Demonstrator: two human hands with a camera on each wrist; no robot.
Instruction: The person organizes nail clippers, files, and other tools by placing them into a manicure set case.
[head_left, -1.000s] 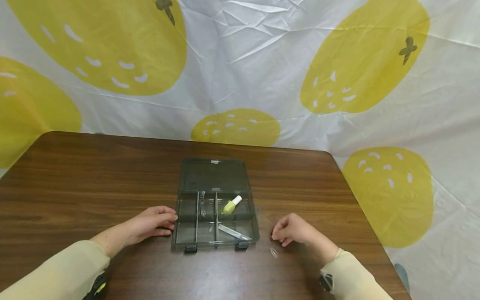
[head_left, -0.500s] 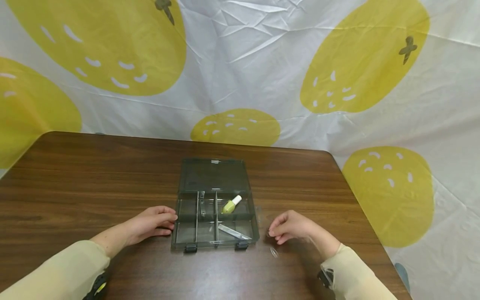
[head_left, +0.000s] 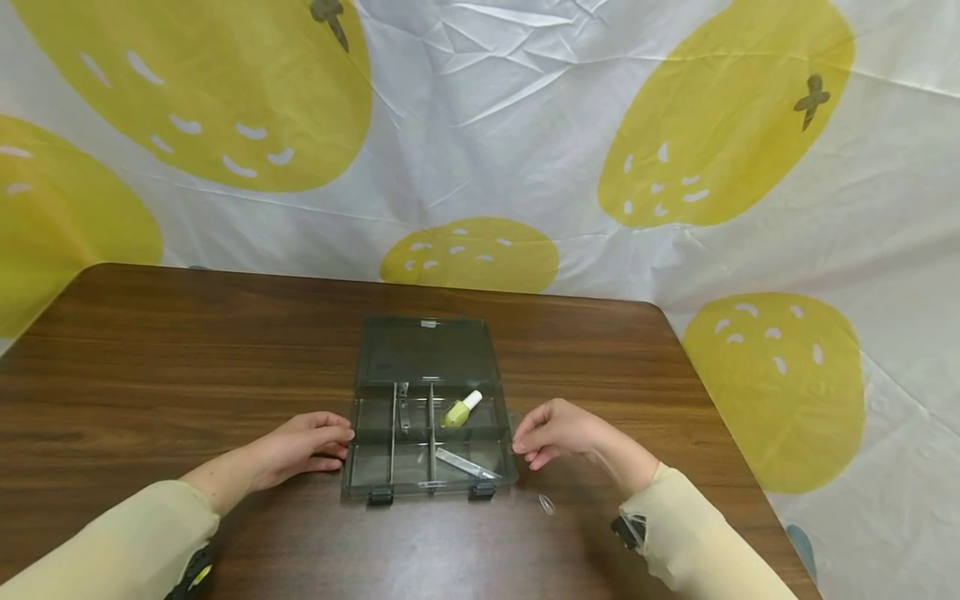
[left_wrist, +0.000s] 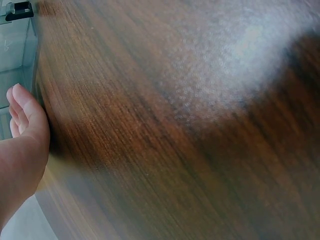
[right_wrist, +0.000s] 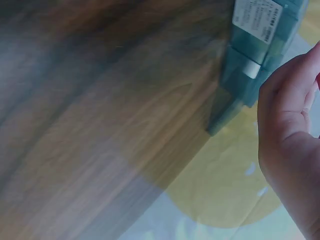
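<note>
A smoky-grey divided box (head_left: 393, 482) stands with its lid (head_left: 427, 350) raised toward the back. The person's left hand (head_left: 311, 442) rests its loosely bent fingertips against the box's left side. At the right side, the right hand (head_left: 555, 433) has thumb and forefinger together at the rim, pinching what looks like a small clear piece, mostly hidden. Inside the box, a green nail polish bottle (head_left: 454, 413) with a white cap leans in the back right compartment. A pale flat strip (head_left: 467, 463) lies in the front right one, and a slim nail clipper (head_left: 405, 414) in the back middle.
A small clear oval piece (head_left: 547, 504) lies on the brown wooden table (head_left: 187, 350) near the box's front right corner. Two black latches (head_left: 381, 497) project from the box front. A white cloth (head_left: 480, 133) with yellow fruit shapes hangs behind the table.
The right hand has moved left and slightly back, from beside the clear oval piece to the box's right rim. The left hand and the box have stayed put.
</note>
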